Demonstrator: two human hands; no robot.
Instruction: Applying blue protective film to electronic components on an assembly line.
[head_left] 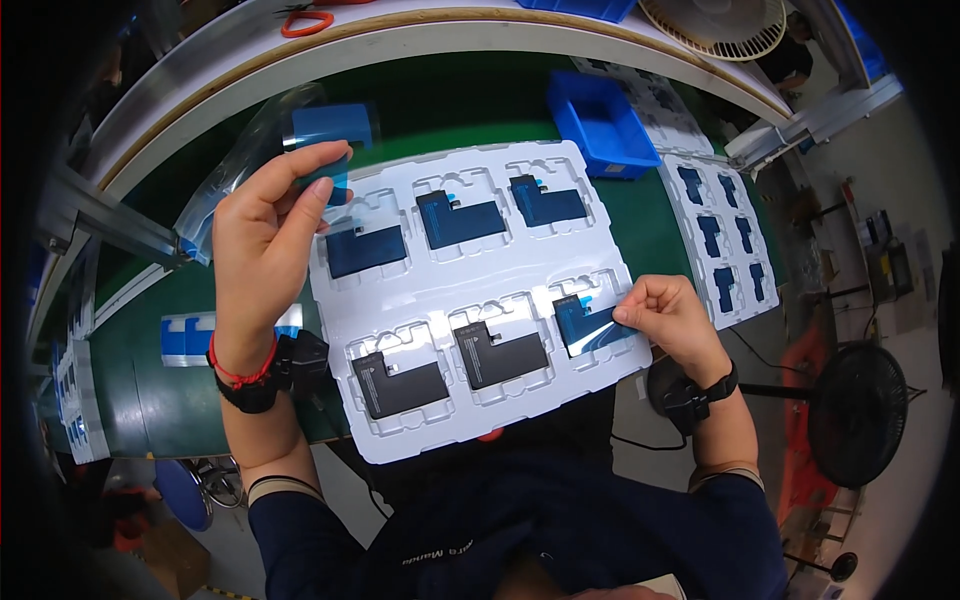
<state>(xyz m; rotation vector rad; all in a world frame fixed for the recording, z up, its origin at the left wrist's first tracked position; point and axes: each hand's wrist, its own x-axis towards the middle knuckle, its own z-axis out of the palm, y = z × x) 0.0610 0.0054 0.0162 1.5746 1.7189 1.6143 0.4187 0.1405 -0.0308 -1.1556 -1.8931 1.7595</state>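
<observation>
"Head view, working from the left: how do the pieces look?"

"Six dark L-shaped pieces [505, 365] sit in a white tray [465, 285], three to a row. Two at lower left and lower middle are matte charcoal; the upper row and the lower-right piece [583, 335] show a blue cast."

"And the hands?"

"Left hand [270, 235] is raised near the tray's upper-left corner, thumb and fingertips drawn close beside a blue film [333, 123]; I can't tell whether they pinch it. Right hand [665, 318] pinches the right edge of the lower-right piece."

"What else is around, or in the way?"

"Orange-handled scissors [310, 14] on the shelf [440, 25], then a blue bin [605, 165] just past the tray, a second tray [727, 262] of dark pieces, and a black fan [855, 415]. Left hand hides some of the film."

"Materials?"

"Smooth green worktop [125, 395], glossy moulded tray with stepped recesses, straight-sided bin, round fan grille."
</observation>
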